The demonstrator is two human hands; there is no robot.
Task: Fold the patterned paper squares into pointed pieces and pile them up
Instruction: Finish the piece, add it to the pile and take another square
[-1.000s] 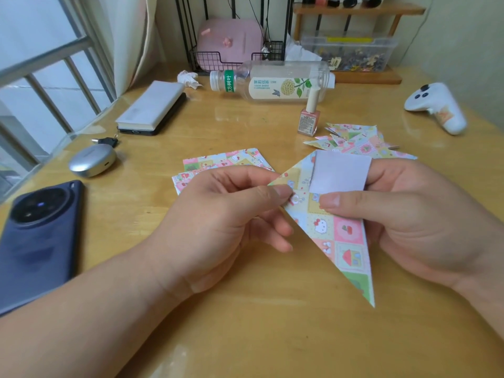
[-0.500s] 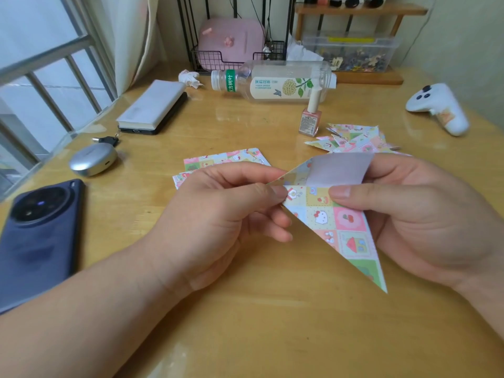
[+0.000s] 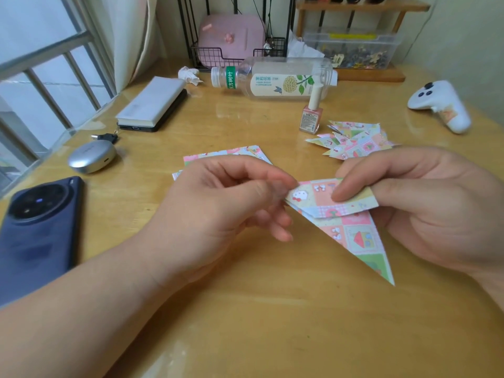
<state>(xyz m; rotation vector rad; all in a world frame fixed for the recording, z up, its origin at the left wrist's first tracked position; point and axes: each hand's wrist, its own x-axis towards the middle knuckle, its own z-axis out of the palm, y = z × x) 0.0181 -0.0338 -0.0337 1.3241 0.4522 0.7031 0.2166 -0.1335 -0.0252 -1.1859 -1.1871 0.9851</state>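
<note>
A patterned paper piece (image 3: 351, 236), folded to a long point aimed down and right, is held just above the wooden table (image 3: 272, 309). My left hand (image 3: 218, 208) pinches its left corner. My right hand (image 3: 425, 203) holds its right side, the index finger pressing a top flap folded down over the front. Flat unfolded patterned squares (image 3: 226, 154) lie behind my left hand, partly hidden by it. A pile of folded pointed pieces (image 3: 354, 140) lies at the back right, beyond my right hand.
A pink nail polish bottle (image 3: 311, 115) stands beside the pile. A plastic bottle (image 3: 275, 77) lies on its side behind. A white controller (image 3: 441, 105) rests far right. A dark phone (image 3: 35, 230), silver earbud case (image 3: 91, 156) and power bank (image 3: 155, 105) sit left.
The top flap, earlier standing up with its white back showing, has been folded down over the front, patterned side out. The piece's point has swung slightly to the right.
</note>
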